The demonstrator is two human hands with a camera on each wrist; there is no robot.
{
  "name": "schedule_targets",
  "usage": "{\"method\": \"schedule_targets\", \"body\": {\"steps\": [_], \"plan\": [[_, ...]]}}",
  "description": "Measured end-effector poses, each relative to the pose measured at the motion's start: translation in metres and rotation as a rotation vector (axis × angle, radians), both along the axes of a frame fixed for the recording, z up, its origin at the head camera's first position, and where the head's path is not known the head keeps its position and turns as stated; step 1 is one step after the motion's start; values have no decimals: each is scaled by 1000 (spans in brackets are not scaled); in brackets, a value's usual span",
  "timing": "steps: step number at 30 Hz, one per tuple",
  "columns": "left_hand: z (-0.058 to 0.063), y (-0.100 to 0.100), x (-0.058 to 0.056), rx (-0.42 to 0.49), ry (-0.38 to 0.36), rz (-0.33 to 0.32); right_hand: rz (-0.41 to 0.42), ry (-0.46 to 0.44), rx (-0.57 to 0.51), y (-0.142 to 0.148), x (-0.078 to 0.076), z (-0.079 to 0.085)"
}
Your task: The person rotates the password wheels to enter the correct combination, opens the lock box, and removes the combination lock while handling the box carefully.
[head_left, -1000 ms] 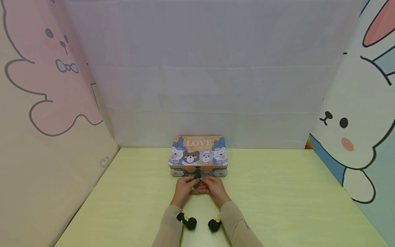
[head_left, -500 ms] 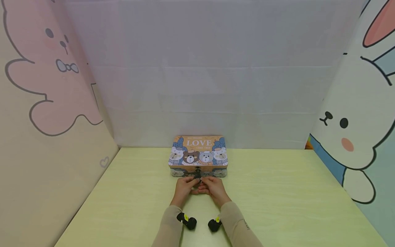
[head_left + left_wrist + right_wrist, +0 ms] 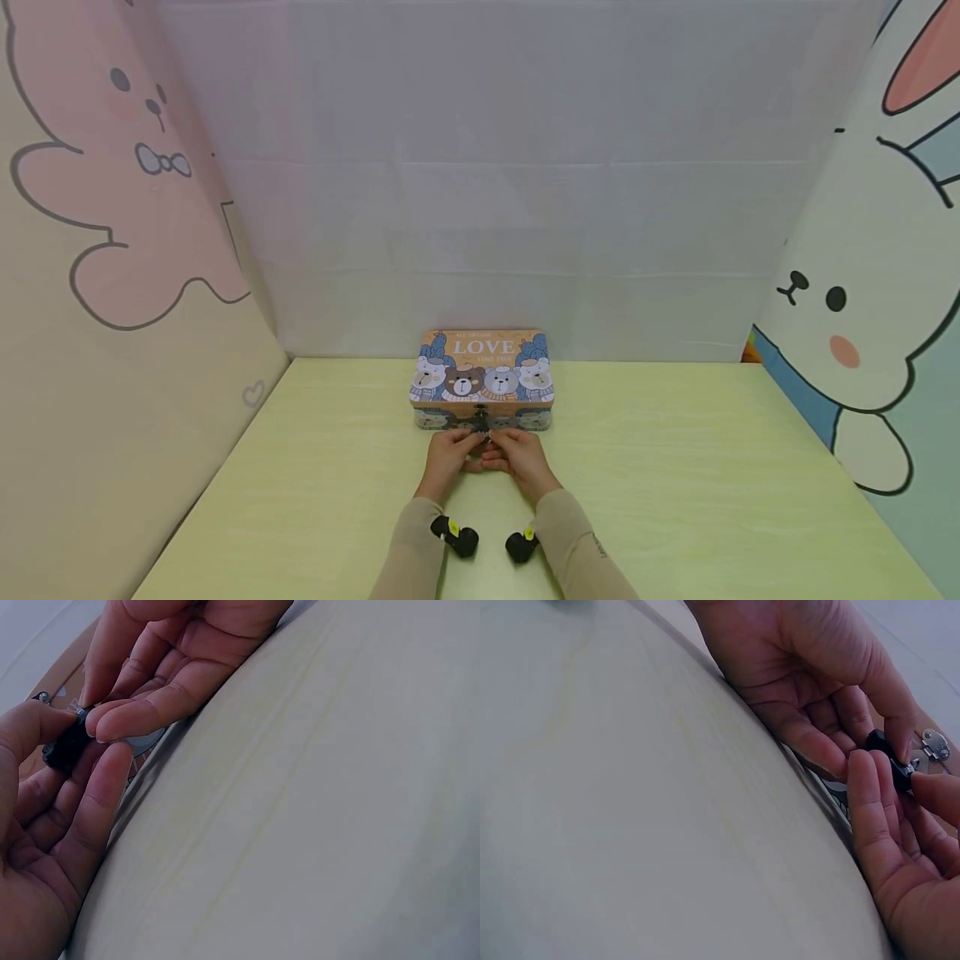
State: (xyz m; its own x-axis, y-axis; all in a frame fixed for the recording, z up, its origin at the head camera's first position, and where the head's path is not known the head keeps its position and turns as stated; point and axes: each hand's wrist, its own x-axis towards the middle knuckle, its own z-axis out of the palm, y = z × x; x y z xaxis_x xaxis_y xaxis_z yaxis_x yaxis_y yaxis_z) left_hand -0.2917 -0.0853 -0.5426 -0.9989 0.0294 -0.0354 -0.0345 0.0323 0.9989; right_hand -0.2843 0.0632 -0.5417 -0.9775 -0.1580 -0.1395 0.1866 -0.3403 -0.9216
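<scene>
A tin box [image 3: 480,367] with cartoon bears and the word LOVE on its lid stands closed at the back of the table. On its front is a metal latch [image 3: 934,744], and a small black padlock [image 3: 877,740] hangs close by it. My left hand [image 3: 447,457] pinches the padlock from the left, thumb on top and fingers beneath. From the other side my right hand [image 3: 522,458] pinches its end, with the thumb tip against a small silvery part. Fingers of both hands cover much of the padlock [image 3: 67,748].
The pale yellow-green table [image 3: 675,467] spreads out around the box. A white cloth wall [image 3: 525,167] rises right behind it, and side walls with cartoon animals flank the table. Black wrist cameras [image 3: 461,540] sit on both sleeves.
Both hands stay at the padlock in front of the box, with only very slight finger movement. The box has not moved.
</scene>
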Motion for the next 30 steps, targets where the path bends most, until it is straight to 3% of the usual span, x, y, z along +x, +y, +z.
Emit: {"method": "schedule_targets", "body": {"steps": [11, 20, 30], "plan": [[-3, -1, -1, 6, 16, -8, -2, -4, 3, 0, 0, -1], [-3, -2, -3, 53, -26, -9, -2, -12, 15, 0, 0, 1], [-1, -3, 1, 80, -9, -25, 3, -11, 13, 0, 0, 2]]}}
